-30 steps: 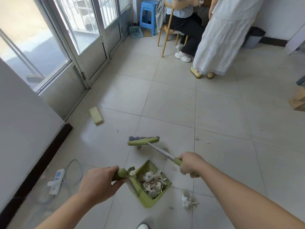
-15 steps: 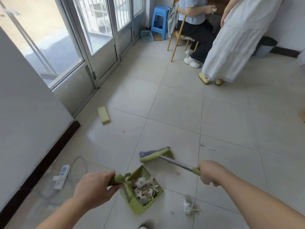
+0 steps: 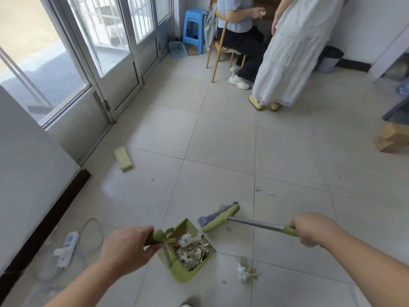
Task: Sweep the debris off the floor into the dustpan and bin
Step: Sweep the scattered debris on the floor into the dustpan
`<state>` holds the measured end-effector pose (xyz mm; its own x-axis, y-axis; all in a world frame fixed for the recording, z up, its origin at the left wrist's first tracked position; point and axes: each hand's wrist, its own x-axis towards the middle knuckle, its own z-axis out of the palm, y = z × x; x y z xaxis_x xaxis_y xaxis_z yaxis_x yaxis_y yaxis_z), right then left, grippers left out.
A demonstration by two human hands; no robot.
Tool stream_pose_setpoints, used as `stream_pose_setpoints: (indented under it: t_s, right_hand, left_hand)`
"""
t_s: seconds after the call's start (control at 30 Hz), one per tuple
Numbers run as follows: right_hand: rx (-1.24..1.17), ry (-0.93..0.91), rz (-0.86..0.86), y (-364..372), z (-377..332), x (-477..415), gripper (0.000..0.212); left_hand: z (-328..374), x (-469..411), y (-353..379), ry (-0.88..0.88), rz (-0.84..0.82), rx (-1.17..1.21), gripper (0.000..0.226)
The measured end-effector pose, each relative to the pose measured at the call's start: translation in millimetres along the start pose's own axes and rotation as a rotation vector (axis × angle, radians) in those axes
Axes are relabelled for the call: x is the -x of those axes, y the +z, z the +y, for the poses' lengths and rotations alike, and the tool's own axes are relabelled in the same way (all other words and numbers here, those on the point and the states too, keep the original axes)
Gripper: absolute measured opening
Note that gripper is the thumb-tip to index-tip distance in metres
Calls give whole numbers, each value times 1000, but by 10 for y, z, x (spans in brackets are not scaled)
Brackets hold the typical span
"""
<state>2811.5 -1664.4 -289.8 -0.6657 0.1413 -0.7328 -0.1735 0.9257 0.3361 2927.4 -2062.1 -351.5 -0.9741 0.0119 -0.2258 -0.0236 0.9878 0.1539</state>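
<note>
1. Dustpan (image 3: 190, 251), green, standing on the floor (image 3: 221, 140) with its mouth turned up and to the right; paper scraps (image 3: 190, 247) already lie heaped inside. The left hand (image 3: 127, 247) is closed round the dustpan's upright handle.
2. Broom (image 3: 219, 217), green head with purple bristles, lying just beyond the dustpan's mouth, its head nearly touching the lip. The right hand (image 3: 309, 229) is closed round the green grip at the end of the metal shaft.
3. Debris yet to collect: a crumpled clump (image 3: 244, 268) just right of the dustpan, outside its side wall; a small scrap (image 3: 228, 229) under the shaft; a few flecks (image 3: 264, 191) farther off near a tile joint.
4. Step in hand, as judged: drawing the loose scraps into the mouth. Good practice is to keep the lip pressed flat on the tile so that scraps cannot slip under.
5. The clump sits beside the wall, not before the mouth; the dustpan would best be turned toward it, or the clump swept round to the front.
6. Short, low strokes suit light paper; a hard flick may scatter it.
7. A dark bin (image 3: 329, 59) stands against the far wall, well apart, behind a standing person (image 3: 292, 52); the dustpan should be carried there level.
</note>
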Motion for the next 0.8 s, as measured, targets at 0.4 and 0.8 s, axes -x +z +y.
stream_pose_setpoints:
  t_s: [0.4,0.8]
  right_hand:
    - [-92,76,-95,161,494,202,37]
    - [-632,152,-162,403,1063,223,67]
  left_hand:
    - [453,-289,-75,76,-70,-11,43]
    - [814,-532,-55,142,-87,-15,39]
